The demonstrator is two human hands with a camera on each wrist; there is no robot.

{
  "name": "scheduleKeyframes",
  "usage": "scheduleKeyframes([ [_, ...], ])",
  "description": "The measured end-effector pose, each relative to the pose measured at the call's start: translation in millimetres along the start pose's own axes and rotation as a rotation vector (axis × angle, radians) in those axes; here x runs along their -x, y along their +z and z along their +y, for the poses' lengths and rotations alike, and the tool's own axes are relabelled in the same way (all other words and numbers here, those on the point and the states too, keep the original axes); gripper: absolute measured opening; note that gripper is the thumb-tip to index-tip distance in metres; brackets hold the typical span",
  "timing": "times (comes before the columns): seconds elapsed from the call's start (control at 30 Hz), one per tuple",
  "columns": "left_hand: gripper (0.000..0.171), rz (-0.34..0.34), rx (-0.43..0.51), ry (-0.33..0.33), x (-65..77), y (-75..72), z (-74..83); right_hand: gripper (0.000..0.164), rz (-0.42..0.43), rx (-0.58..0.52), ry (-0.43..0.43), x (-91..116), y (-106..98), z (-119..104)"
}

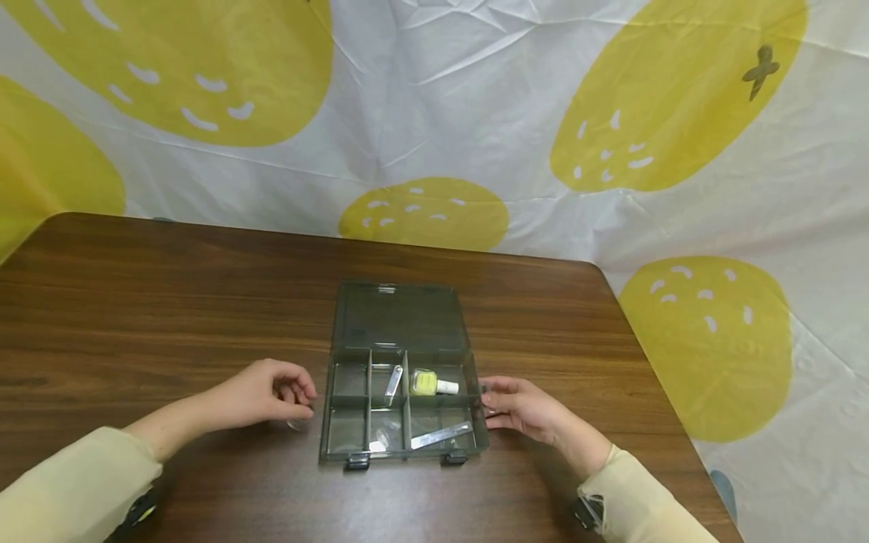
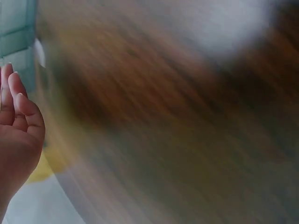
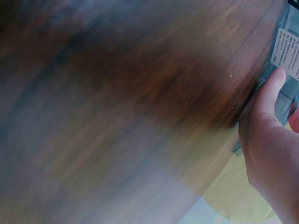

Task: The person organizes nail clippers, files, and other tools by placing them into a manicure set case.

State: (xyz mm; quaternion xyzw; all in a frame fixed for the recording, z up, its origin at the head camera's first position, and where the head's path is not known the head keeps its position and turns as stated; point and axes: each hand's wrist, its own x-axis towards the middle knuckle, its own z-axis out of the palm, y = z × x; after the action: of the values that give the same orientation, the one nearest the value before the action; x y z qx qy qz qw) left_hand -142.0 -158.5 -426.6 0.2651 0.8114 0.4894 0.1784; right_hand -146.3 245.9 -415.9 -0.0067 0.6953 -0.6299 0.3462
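A translucent grey compartment box point(image 1: 346, 430) lies on the table with its lid point(image 1: 397, 317) folded back. Inside are a yellow nail polish bottle point(image 1: 425, 383) with a white cap, a nail clipper point(image 1: 393, 383), a flat silver strip like a nail file point(image 1: 441, 435) and small clear pieces point(image 1: 383, 437). My left hand point(image 1: 261, 394) hovers left of the box, fingers loosely bent and holding nothing visible. A small clear round piece point(image 1: 296, 424) lies under its fingertips. My right hand point(image 1: 526, 407) touches the box's right wall, its thumb point(image 3: 270, 93) laid straight near a printed label point(image 3: 286, 52).
The brown wood-grain table point(image 1: 170, 302) extends around the box. Behind and to the right hangs a white cloth point(image 1: 475, 113) printed with large yellow fruit. Two black latches point(image 1: 357, 461) stick out from the box's near side.
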Motion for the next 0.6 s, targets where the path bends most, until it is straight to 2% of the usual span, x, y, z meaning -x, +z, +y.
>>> scheduleKeyframes([
  [0.23,0.022,0.020,-0.073,0.020,8.8,-3.4,-12.6,0.052,0.000,0.008,0.005,0.1,-0.9,0.4],
  [0.33,0.022,0.019,-0.148,0.029,10.6,-1.8,-14.6,0.051,-0.003,0.002,0.002,0.1,-1.4,1.0],
  [0.6,0.019,0.017,-0.281,0.139,12.0,4.5,-15.7,0.051,-0.009,0.002,-0.002,0.5,0.3,0.1],
])
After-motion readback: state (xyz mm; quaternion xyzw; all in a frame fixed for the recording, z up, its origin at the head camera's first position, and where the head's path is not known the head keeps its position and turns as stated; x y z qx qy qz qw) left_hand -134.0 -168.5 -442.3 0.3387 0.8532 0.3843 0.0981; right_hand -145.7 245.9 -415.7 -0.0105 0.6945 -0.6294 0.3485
